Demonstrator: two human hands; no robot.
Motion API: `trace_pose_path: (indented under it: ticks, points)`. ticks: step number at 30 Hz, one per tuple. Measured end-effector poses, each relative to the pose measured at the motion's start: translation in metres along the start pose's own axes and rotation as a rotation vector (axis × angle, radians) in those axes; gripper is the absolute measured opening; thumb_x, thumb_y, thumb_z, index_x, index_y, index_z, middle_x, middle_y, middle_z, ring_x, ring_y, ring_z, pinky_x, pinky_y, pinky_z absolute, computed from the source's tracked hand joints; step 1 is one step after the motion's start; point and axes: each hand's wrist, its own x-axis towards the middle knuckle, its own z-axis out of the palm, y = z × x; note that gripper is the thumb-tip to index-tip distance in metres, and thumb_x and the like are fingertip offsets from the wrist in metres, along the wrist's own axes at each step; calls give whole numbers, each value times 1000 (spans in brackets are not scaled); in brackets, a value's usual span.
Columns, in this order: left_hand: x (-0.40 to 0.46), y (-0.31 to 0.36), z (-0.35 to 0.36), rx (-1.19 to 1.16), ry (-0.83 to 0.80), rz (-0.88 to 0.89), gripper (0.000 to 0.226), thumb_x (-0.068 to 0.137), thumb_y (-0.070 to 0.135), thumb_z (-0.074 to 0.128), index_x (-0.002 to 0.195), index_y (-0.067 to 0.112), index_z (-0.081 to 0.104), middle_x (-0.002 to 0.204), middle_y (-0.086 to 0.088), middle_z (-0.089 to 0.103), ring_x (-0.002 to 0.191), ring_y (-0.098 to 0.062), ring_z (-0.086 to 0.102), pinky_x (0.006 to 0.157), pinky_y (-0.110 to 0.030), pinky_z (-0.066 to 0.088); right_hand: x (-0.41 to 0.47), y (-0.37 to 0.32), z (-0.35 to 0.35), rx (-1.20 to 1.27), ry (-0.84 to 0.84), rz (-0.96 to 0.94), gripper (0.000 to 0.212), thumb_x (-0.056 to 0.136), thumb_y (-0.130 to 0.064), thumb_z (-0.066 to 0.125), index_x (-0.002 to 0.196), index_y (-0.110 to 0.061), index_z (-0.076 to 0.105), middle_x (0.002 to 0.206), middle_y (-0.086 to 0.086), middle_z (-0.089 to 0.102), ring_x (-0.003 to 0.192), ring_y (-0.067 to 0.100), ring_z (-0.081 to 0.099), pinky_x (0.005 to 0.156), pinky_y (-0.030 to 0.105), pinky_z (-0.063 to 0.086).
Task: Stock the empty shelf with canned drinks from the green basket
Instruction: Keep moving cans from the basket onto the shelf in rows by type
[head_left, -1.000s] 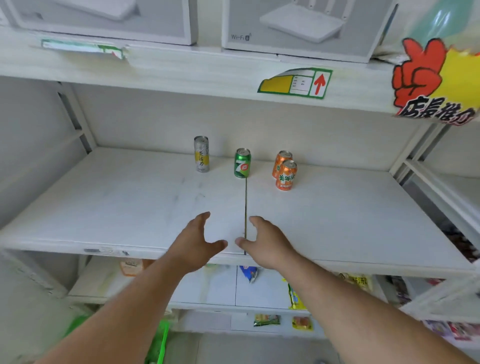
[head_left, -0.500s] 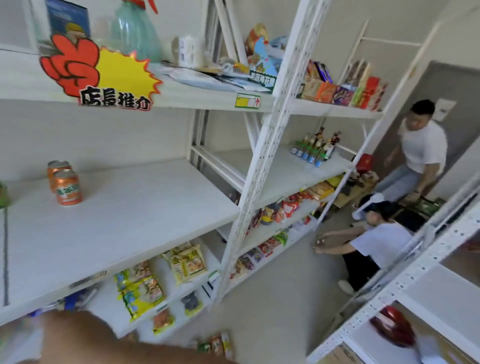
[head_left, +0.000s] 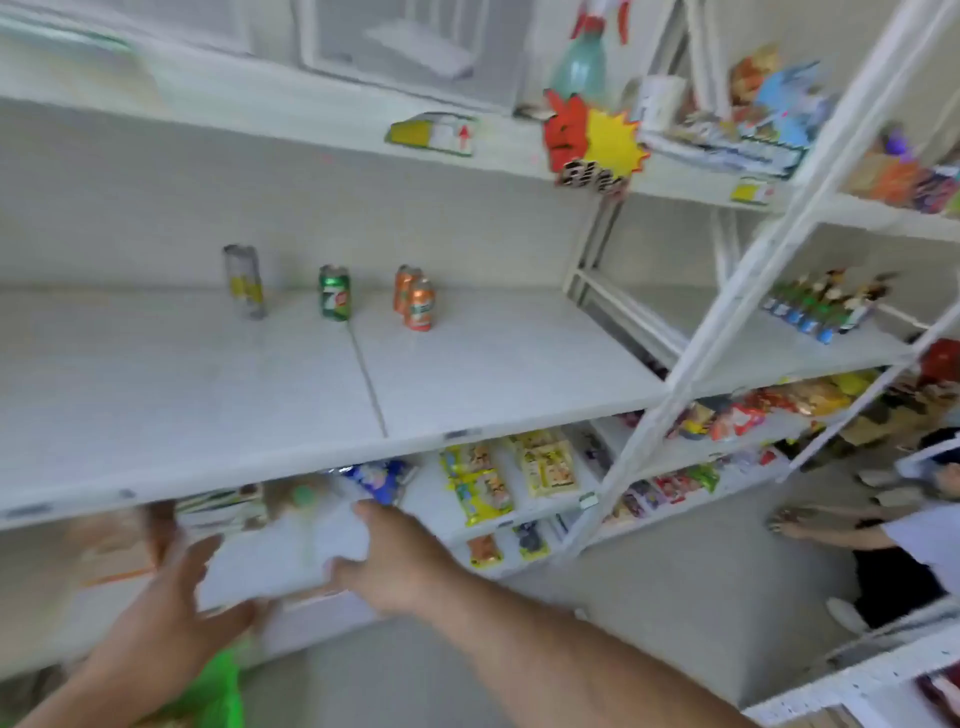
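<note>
A single head-worn, wide-angle view looks forward and slightly down at a white metal shelving unit (head_left: 467, 374), tilted so the shelf boards slope across the frame. The camera stands near the unit, at about the height of its middle board. Both forearms enter from the bottom edge. The picture is motion-blurred.

The green can (head_left: 334, 293) on the white shelf (head_left: 493, 374) carries a white "7" of the 7up mark; the red-and-yellow burst sign (head_left: 597, 143) bears black characters, blurred beyond reading; all other labels are illegible.
</note>
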Motion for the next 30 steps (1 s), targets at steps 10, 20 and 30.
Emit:
trace_pose_path:
  ticks: [10, 20, 30]
  points:
    - [-94, -124, -103, 91, 38, -347, 92, 78, 42, 80, 153, 26, 29, 147, 3, 45, 116, -17, 56, 86, -24, 42, 35, -58, 177, 20, -203, 2, 76, 90, -45, 75, 152, -14, 43, 156, 6, 50, 140, 24, 51, 114, 40, 43]
    - [-118, -179, -94, 134, 35, -533, 96, 77, 47, 79, 154, 26, 25, 155, 0, 39, 135, -20, 46, 104, -31, 41, 83, -55, 230, 42, -334, -34, 81, 92, -44, 74, 158, -14, 37, 160, 7, 45, 143, 25, 49, 116, 39, 41]
    - [-100, -248, -98, 57, -58, -568, 96, 78, 46, 78, 155, 23, 24, 156, -2, 38, 139, -21, 41, 110, -34, 37, 107, -73, 285, -31, -359, 53, 76, 92, -44, 74, 154, -13, 41, 158, 6, 47, 141, 24, 50, 114, 34, 41]
